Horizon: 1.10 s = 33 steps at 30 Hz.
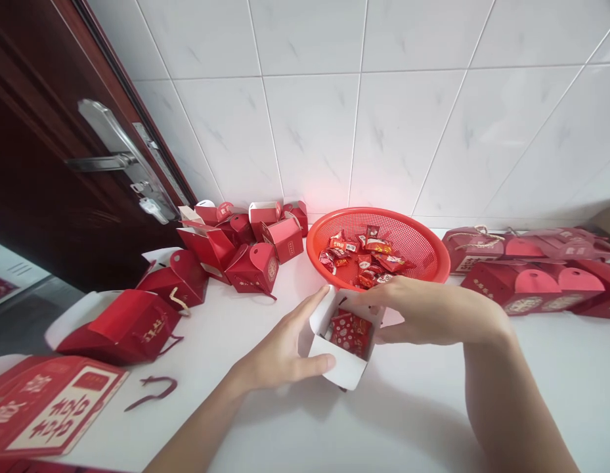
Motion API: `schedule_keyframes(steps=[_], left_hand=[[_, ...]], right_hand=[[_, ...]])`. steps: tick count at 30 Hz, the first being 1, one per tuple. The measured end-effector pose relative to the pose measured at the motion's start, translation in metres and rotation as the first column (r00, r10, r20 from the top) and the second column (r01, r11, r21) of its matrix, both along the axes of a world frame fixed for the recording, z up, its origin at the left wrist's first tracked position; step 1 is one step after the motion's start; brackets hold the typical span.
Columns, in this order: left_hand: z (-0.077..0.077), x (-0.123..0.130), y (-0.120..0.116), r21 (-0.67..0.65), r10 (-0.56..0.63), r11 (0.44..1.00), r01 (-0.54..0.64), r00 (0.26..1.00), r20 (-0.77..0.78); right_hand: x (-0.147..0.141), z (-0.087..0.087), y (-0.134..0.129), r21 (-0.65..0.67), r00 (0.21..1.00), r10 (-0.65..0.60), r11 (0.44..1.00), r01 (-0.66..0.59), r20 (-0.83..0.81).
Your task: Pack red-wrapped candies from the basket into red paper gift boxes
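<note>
A small open gift box (pixel 345 369), its flap insides white, stands tilted in front of the basket with red-wrapped sweets (pixel 351 330) inside it. My left hand (pixel 285 345) grips the box from the left, thumb on the near flap and fingers along the far left side. At the right rim, my right hand (pixel 423 309) has its fingers over the edge and its thumb outside, pinching the wall. Its fingertips are partly hidden by the box. Just behind, an orange-red plastic basket (pixel 433 246) holds several wrapped sweets (pixel 378 246).
Several open red boxes (pixel 253 266) crowd the left, with a larger red box (pixel 53 401) nearer. A dark red cord (pixel 152 391) lies on the white table (pixel 211 368). Closed red boxes (pixel 526 286) line the right. Behind are a tiled wall (pixel 309 131) and a door handle (pixel 102 161).
</note>
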<state>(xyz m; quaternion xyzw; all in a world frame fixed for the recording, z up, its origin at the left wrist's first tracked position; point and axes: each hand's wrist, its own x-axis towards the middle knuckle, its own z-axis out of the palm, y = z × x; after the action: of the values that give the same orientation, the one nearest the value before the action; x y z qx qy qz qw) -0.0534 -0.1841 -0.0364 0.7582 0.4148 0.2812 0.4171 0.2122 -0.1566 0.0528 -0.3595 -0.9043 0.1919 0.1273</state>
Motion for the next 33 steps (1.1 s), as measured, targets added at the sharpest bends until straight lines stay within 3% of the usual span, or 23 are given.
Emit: schedule_keyframes(steps=[4, 12, 19, 23, 28, 33], left_hand=[[-0.002, 0.000, 0.004, 0.026, 0.015, 1.000, -0.016, 1.000, 0.021], [-0.002, 0.004, 0.015, 0.085, 0.033, 0.996, -0.040, 0.996, 0.085], [-0.020, 0.022, 0.012, 0.282, 0.161, 0.941, -0.186, 0.981, 0.108], [-0.024, 0.030, 0.009, 0.358, 0.168, 0.912, -0.200, 0.979, 0.119], [-0.025, 0.032, 0.009, 0.342, 0.168, 0.913, -0.222, 0.969, 0.181], [-0.027, 0.034, 0.011, 0.365, 0.180, 0.901, -0.234, 0.968, 0.176]], right_hand=[[0.003, 0.007, 0.000, -0.134, 0.992, 0.095, 0.987, -0.083, 0.086], [0.003, 0.012, 0.000, -0.251, 0.997, -0.010, 0.967, 0.029, 0.078], [0.013, -0.023, -0.011, -0.138, 0.962, -0.249, 0.962, 0.234, -0.107], [0.021, -0.042, -0.019, -0.168, 0.946, -0.223, 0.968, 0.186, -0.235], [0.019, -0.061, -0.027, -0.090, 0.917, -0.186, 0.982, 0.165, -0.354], [0.017, -0.077, -0.035, -0.191, 0.895, -0.199, 0.973, 0.131, -0.400]])
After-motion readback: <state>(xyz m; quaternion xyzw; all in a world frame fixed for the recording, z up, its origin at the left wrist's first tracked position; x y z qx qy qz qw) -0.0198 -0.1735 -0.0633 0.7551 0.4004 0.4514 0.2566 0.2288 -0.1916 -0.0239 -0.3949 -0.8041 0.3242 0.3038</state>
